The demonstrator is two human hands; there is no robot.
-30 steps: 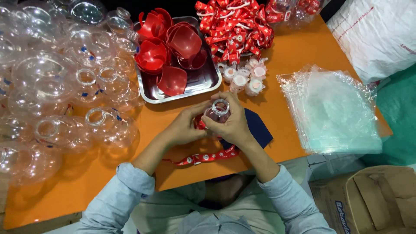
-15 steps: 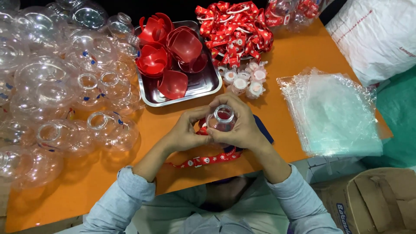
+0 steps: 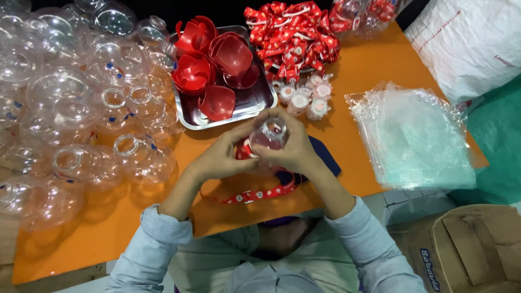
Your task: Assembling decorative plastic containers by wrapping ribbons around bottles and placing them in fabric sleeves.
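Note:
Both hands meet over the middle of the orange table (image 3: pixel 380 65). My left hand (image 3: pixel 220 157) and my right hand (image 3: pixel 296 149) together grip a small clear plastic bottle (image 3: pixel 269 134) with its round mouth facing up. A red patterned lanyard strap (image 3: pixel 255 193) hangs from between the hands and trails on the table toward me. A red part shows between my thumbs.
Several clear round bottles (image 3: pixel 81 108) crowd the left side. A steel tray (image 3: pixel 252 103) holds red cup-shaped parts (image 3: pixel 217 70). Red lanyards (image 3: pixel 293 32) are heaped at the back, small white caps (image 3: pixel 304 97) before them. Clear plastic bags (image 3: pixel 412 135) lie right; a cardboard box (image 3: pixel 467 249) sits lower right.
The hands have turned the small bottle so its mouth points up and drawn it slightly toward me. The strap stays trailing below.

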